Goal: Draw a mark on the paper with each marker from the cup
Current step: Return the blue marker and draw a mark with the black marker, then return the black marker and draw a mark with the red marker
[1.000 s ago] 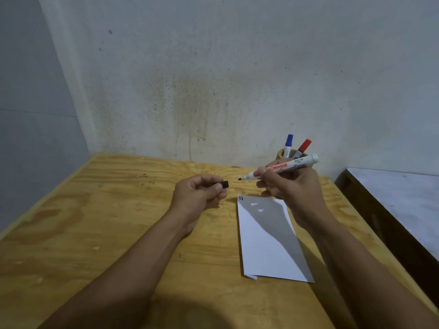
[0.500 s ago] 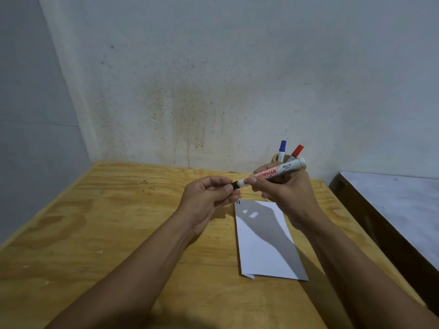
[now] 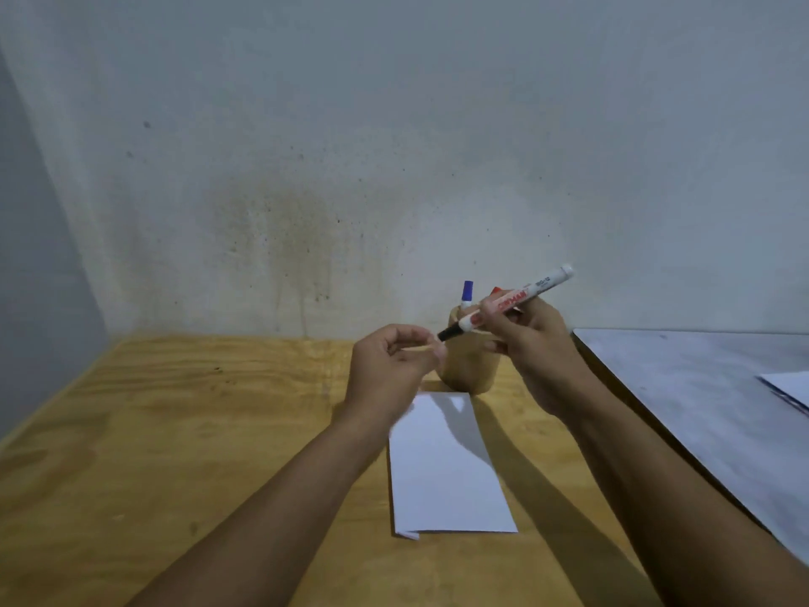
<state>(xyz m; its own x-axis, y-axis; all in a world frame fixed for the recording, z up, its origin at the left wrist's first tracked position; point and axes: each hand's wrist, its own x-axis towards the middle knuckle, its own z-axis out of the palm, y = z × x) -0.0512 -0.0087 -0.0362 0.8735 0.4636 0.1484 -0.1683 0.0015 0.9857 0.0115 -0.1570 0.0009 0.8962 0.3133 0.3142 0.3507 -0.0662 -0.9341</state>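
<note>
We have just pushed the black cap back on: our right hand (image 3: pixel 532 348) grips the marker (image 3: pixel 508 302) above the cup (image 3: pixel 469 361), our left hand (image 3: pixel 394 365), fingers loosely curled and empty, letting go. The paper (image 3: pixel 442 470) lies below; next, another marker.

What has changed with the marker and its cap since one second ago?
The black cap, then apart in the left hand, is now on the marker, which the right hand has tilted up. The left hand is letting go. Paper and cup stayed.
</note>
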